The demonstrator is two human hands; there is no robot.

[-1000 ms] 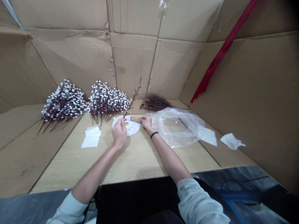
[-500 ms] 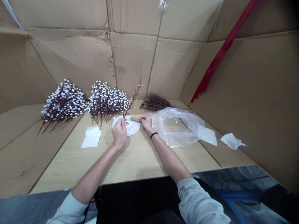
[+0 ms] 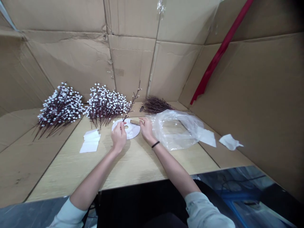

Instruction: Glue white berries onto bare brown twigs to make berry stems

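My left hand (image 3: 119,136) is closed in a pinch around the lower end of a thin brown twig (image 3: 132,107). The twig leans up and to the right, with small pale tips along it. Below and behind that hand lies a white round disc (image 3: 133,131) with a hole in its middle. My right hand (image 3: 146,129) is at the disc's right edge, its fingertips closed on the near end of a flat brown stick (image 3: 135,122). The stick's other end rests over the disc. Exactly how the fingers grip it is hard to see.
Two bunches of white-berried twigs, left (image 3: 60,109) and middle (image 3: 104,104), lie at the back. Bare brown twigs (image 3: 156,105) lie behind a clear plastic bag (image 3: 177,139). Folded white paper (image 3: 90,142) and crumpled paper (image 3: 230,142) flank them. Cardboard walls (image 3: 133,63) surround the table.
The whole view has shifted slightly to the left. My left hand keeps its hold on the twig, and my right hand stays by the stick with its fingers a little differently bent.
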